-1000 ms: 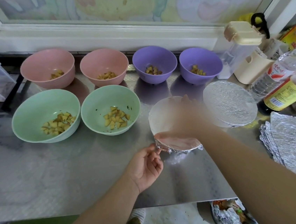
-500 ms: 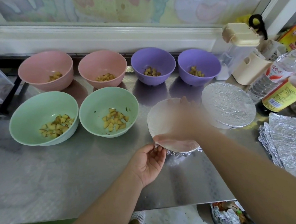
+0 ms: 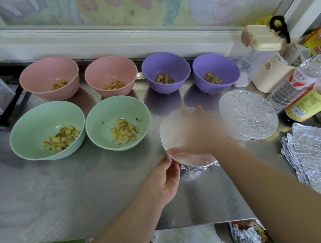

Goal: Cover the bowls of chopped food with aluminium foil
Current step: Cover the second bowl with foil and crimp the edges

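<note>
While the right hand (image 3: 200,134) lies spread atop the foiled bowl (image 3: 171,128), the left hand (image 3: 166,179) pinches its rim (crimping, probably); next, another foil sheet (image 3: 319,151).

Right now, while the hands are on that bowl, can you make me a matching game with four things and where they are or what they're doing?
Things:
1. left hand
2. right hand
3. right purple bowl
4. spare foil sheets

Places or states:
A. stacked at the right edge of the table
B. pressing flat on top of the nearer foil-topped bowl
C. gripping that bowl's near rim
D. uncovered, in the back row

Pairs: 1-C, 2-B, 3-D, 4-A.
</note>
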The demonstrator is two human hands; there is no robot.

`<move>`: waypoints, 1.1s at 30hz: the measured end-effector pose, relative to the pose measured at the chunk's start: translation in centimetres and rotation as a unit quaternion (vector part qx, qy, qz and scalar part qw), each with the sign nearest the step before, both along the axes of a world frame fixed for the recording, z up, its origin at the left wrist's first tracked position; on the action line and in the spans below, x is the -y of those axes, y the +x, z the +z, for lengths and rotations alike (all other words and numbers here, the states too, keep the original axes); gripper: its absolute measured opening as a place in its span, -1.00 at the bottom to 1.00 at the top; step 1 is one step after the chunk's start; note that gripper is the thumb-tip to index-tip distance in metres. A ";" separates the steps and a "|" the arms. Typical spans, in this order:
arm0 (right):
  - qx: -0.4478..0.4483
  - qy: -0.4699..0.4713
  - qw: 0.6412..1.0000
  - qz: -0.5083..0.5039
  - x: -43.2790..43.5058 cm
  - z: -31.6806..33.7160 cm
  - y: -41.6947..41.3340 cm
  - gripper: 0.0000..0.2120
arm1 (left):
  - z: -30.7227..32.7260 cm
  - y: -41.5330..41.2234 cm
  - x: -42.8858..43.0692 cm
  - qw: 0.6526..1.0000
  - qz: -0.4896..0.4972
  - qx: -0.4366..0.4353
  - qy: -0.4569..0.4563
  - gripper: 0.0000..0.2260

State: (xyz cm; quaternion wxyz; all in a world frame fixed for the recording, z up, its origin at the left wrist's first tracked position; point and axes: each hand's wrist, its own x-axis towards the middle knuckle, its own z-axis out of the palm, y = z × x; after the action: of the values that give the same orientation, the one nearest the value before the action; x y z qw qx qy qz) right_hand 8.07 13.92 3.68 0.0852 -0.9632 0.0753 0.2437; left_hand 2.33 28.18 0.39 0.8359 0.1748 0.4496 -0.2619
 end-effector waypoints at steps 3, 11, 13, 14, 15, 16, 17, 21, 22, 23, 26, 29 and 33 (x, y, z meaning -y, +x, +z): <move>-0.001 0.000 1.000 0.000 0.0 0.0 0.0 0.39 | 0.7 -0.6 1.3 0.998 0.003 0.000 0.067 -0.90; 0.000 0.000 1.000 0.000 0.0 0.0 0.0 0.40 | 0.2 -1.8 1.8 0.935 -0.040 0.132 0.326 -0.86; -0.001 0.001 1.000 0.000 0.0 0.0 0.0 0.40 | 0.3 -2.0 1.3 0.927 -0.059 0.146 0.340 -0.82; -0.002 0.001 1.000 -0.001 0.0 0.1 0.0 0.40 | 0.4 -2.0 1.0 0.929 -0.062 0.147 0.333 -0.81; -0.003 0.001 1.000 -0.001 0.0 0.1 0.0 0.40 | 0.7 -2.1 0.9 0.934 -0.062 0.145 0.319 -0.80; -0.002 0.001 1.000 -0.001 -0.1 0.1 0.0 0.40 | 1.0 -2.2 0.9 0.938 -0.065 0.147 0.306 -0.75; -0.002 0.002 1.000 -0.002 -0.1 0.1 0.0 0.40 | 1.4 -2.3 1.0 0.941 -0.074 0.148 0.297 -0.68; 0.003 0.002 1.000 -0.002 -0.1 0.1 -0.1 0.39 | 3.3 -2.9 1.5 0.955 -0.098 0.145 0.239 -0.55; 0.004 0.003 1.000 -0.002 -0.1 0.1 -0.1 0.39 | 3.7 -3.1 1.7 0.957 -0.104 0.147 0.229 -0.58; 0.004 0.005 1.000 -0.003 -0.1 0.1 -0.1 0.39 | 4.2 -3.2 1.9 0.957 -0.105 0.150 0.226 -0.59; 0.006 0.004 1.000 -0.003 -0.1 0.2 -0.1 0.39 | 4.8 -3.2 2.7 0.970 -0.077 0.141 0.180 -0.59; 0.010 0.003 1.000 -0.002 -0.1 0.1 -0.1 0.39 | 5.6 -3.8 3.4 0.972 -0.090 0.165 0.141 -0.64; 0.012 0.004 1.000 -0.008 -0.1 0.0 -0.2 0.39 | 5.8 -4.2 3.1 0.968 -0.079 0.192 0.142 -0.67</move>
State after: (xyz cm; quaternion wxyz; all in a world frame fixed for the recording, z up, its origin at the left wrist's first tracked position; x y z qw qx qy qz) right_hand 7.87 14.04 3.69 0.0920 -0.9650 0.0804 0.2320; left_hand -1.85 25.06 6.23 0.8499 0.3741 0.2978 -0.2216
